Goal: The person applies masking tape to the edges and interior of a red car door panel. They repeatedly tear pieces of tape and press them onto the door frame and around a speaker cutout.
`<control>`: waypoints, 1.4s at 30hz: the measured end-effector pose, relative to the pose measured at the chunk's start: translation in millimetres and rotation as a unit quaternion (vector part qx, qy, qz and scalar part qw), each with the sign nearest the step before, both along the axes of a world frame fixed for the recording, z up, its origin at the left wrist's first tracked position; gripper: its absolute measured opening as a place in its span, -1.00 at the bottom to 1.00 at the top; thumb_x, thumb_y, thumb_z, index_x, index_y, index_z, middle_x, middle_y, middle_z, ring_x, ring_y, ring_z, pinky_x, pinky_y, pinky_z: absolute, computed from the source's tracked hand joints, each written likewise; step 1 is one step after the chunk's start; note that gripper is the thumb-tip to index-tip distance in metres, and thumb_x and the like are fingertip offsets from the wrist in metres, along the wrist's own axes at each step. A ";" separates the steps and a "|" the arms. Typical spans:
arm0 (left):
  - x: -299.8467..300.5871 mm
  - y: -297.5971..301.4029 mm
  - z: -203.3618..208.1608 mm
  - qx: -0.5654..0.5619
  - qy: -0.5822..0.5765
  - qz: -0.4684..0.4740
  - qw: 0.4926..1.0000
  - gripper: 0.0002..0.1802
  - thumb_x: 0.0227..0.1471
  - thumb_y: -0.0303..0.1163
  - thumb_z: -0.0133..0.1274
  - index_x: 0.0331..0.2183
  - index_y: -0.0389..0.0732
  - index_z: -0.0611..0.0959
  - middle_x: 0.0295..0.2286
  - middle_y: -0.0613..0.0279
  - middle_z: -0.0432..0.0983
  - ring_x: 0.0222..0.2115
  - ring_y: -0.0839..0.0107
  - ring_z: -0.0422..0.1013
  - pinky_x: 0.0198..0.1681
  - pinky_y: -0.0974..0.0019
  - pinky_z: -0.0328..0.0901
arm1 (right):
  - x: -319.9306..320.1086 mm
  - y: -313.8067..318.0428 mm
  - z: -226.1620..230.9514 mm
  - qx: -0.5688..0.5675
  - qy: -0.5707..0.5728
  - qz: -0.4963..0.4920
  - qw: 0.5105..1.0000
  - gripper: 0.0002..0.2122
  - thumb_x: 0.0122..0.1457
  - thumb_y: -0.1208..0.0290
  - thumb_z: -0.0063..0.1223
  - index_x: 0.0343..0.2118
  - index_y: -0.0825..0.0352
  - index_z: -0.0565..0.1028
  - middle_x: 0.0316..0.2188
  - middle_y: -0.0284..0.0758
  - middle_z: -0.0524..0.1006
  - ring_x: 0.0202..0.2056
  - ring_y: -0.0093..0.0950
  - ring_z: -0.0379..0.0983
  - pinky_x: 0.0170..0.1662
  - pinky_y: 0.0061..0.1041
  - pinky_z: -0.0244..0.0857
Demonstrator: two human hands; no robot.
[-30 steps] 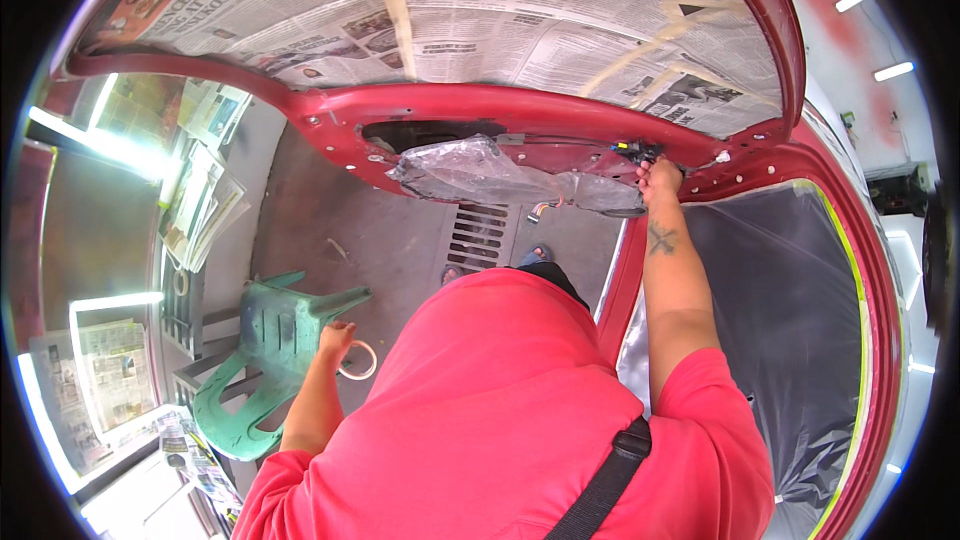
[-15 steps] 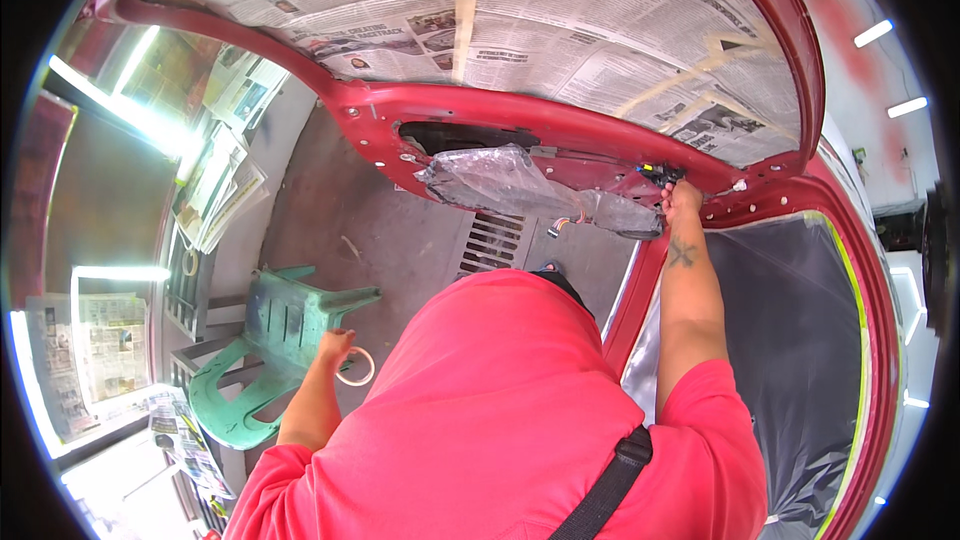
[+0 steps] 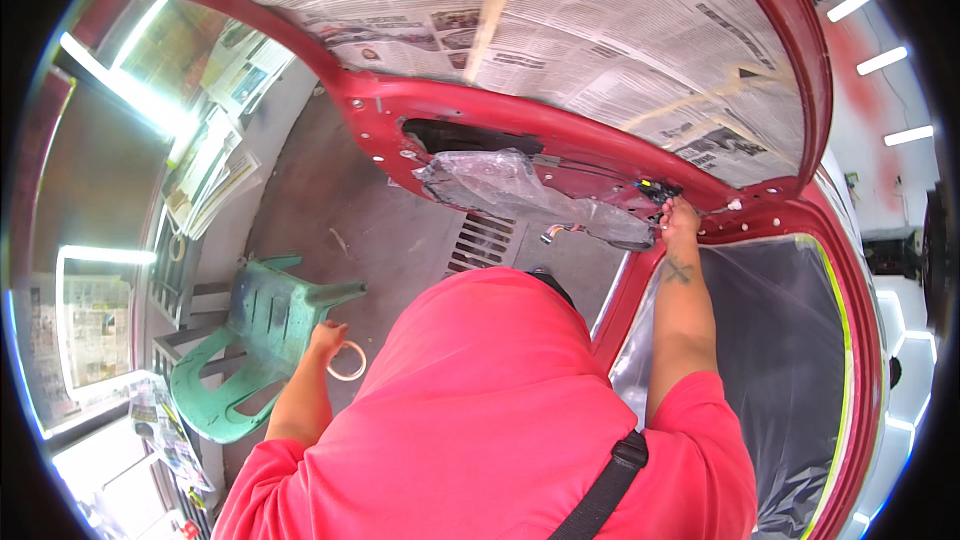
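My left hand (image 3: 329, 334), low on the left and out beside the green chair, is closed on a roll of masking tape (image 3: 349, 378) that hangs from its fingers. Stretched forward, my right hand (image 3: 681, 219) rests with curled fingers at the edge of an open red car door (image 3: 600, 188). Just above those fingers sits a black part with a yellow mark (image 3: 655, 190); what they pinch, if anything, is hidden. Crumpled clear plastic film (image 3: 490, 178) partly covers the door panel. A wire connector (image 3: 551, 234) dangles below it. Newspaper (image 3: 620, 30) is taped over the window.
A green plastic chair (image 3: 265, 315) stands at left, near newspaper sheets (image 3: 212, 180) on a rack. A metal floor grate (image 3: 482, 242) lies beneath the door. Dark masking film (image 3: 760, 320) covers the car's opening at right, within a red frame.
My view has shifted slightly, moving the door a little lower in the picture. My left hand still holds the tape roll, and my right hand stays at the door edge.
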State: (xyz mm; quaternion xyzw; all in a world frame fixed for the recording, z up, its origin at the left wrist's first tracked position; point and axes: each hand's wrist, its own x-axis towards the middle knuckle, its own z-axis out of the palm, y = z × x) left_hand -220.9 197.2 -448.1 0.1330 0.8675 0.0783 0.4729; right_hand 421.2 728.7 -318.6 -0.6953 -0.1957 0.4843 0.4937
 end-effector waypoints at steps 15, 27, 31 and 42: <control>39.6 69.1 17.5 0.130 0.000 -0.006 0.991 -0.59 0.12 -0.15 0.18 -0.16 -0.29 0.74 -0.40 0.01 0.69 -0.36 0.26 0.63 -0.20 0.20 0.44 | -15.2 -31.8 -22.4 0.131 -0.117 -0.067 0.982 -0.95 0.30 0.39 0.19 -0.26 0.20 0.55 -0.50 -0.50 0.53 -0.55 -0.64 0.42 -0.60 -0.63 0.21; 110.2 131.2 29.3 0.090 0.026 -0.061 0.994 -0.55 0.10 -0.09 0.20 -0.15 -0.28 0.74 -0.34 -0.03 0.69 -0.24 0.15 0.62 -0.13 0.14 0.44 | 3.2 -21.9 15.2 0.258 -0.458 0.188 0.830 -0.85 0.20 0.34 0.22 -0.26 0.29 0.62 -0.33 -0.20 0.62 -0.33 -0.24 0.58 -0.21 -0.30 0.43; 139.6 127.7 41.1 0.031 0.041 -0.086 0.995 -0.55 0.09 -0.10 0.20 -0.16 -0.28 0.74 -0.35 -0.02 0.69 -0.27 0.17 0.63 -0.18 0.13 0.46 | 13.6 -20.6 32.9 0.280 -0.453 0.242 0.811 -0.88 0.20 0.39 0.18 -0.26 0.29 0.61 -0.28 -0.19 0.63 -0.26 -0.16 0.58 -0.17 -0.25 0.44; 210.5 122.7 74.6 0.020 0.033 -0.082 0.996 -0.59 0.11 -0.10 0.20 -0.17 -0.25 0.72 -0.50 0.16 0.61 -0.61 0.34 0.47 -0.58 0.19 0.33 | -17.1 -15.9 -2.7 0.128 0.032 0.073 0.989 -0.91 0.31 0.44 0.18 -0.18 0.29 0.57 -0.28 -0.36 0.67 -0.39 -0.51 0.61 -0.37 -0.55 0.44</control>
